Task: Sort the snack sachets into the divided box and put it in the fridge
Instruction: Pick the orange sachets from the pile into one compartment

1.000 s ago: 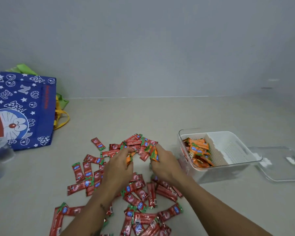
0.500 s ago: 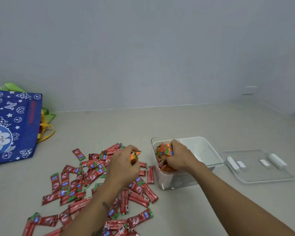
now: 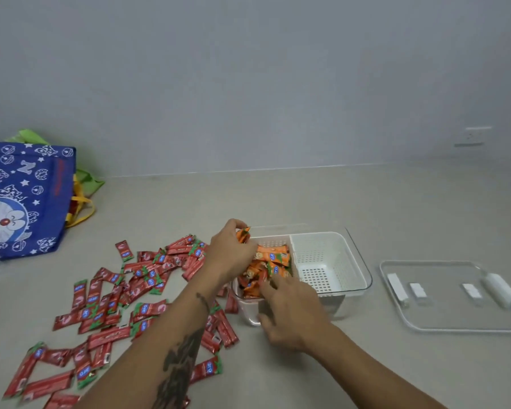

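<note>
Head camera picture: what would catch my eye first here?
A big scatter of red sachets covers the counter on the left. Both hands meet at the divided box: the left hand pinches an orange sachet above its orange-filled compartment, whose neighbour is empty. A blue cartoon bag stands far left.

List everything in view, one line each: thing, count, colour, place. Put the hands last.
Red sachets: dozens, too many to count, red with green ends, scattered on the counter left of the box.
Orange sachets: a heap, orange, in the box's left compartment.
Divided box: one, clear with white perforated insert, centre of the counter; right compartment holds nothing.
Lid: one, clear with white clips, flat on the counter right of the box.
Tote bag: one, blue with white cartoon print, far left.
Green bag: one, partly hidden behind the tote.
Wall socket: one, white, right wall.
Left hand: holding an orange sachet over the box.
Right hand: at the box's near edge, fingers on the orange heap.
</note>
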Available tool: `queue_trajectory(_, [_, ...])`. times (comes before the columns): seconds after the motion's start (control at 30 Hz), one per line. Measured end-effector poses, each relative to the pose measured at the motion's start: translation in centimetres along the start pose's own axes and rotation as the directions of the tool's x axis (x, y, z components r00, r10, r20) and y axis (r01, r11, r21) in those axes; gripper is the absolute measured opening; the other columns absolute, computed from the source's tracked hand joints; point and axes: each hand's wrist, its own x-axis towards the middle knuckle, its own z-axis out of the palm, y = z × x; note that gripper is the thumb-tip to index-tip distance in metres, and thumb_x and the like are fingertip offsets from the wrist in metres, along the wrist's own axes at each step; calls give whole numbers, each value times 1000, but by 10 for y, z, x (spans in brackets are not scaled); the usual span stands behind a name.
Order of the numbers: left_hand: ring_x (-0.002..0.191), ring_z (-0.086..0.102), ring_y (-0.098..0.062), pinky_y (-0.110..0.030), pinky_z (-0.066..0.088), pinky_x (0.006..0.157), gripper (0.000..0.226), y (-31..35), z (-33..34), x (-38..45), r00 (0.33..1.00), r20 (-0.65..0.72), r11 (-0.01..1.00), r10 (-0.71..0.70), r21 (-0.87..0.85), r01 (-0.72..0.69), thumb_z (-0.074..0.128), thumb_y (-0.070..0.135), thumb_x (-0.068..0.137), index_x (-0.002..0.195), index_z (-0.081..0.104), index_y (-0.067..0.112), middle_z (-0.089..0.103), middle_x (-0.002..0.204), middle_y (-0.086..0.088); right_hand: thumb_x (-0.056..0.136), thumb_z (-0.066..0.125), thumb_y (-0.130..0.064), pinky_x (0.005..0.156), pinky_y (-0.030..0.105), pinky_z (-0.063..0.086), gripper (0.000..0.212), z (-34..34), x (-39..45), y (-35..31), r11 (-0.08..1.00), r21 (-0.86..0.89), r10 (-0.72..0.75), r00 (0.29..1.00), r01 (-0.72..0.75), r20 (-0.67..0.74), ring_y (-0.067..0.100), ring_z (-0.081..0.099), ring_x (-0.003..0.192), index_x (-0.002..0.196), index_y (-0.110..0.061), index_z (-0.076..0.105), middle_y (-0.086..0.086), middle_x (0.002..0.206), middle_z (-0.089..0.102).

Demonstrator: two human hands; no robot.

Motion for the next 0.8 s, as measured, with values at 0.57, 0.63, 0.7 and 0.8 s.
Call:
queue_trajectory(0.57, [121,51,-22,-38,44,100,45,-32,11,3,808,487,461,331,663,-589,60,19,82,127,60,17,55,134,0,58,73,-34,45,28,39,26,19,0,9,998,54,-32,977,44,-210,24,57,53,74,-19,59,1,65,60])
queue_trajectory(0.63, [124,49,-20,-37,44,101,49,-34,3,-3,843,395,588,364,605,-537,58,16,84,133,56,19,52,137,3,59,67,-32,46,28,38,23,17,-2,9,997,69,-23,968,41,-251,23,57,56,76,-19,58,1,69,60])
queue_trajectory(0.7, [118,52,-19,-37,46,96,43,-37,-7,-11,884,284,699,371,541,-467,52,12,87,129,58,20,57,130,4,63,61,-29,50,30,39,22,19,-4,10,993,114,-2,966,32,-258,24,57,62,82,-18,58,1,77,60])
queue_trajectory(0.8, [111,56,-18,-38,49,93,35,-48,-27,-22,920,148,795,364,466,-389,47,9,92,122,63,19,62,121,3,71,57,-26,64,32,44,29,16,-5,15,978,204,72,980,-33,-185,25,59,84,99,-19,60,0,97,60])
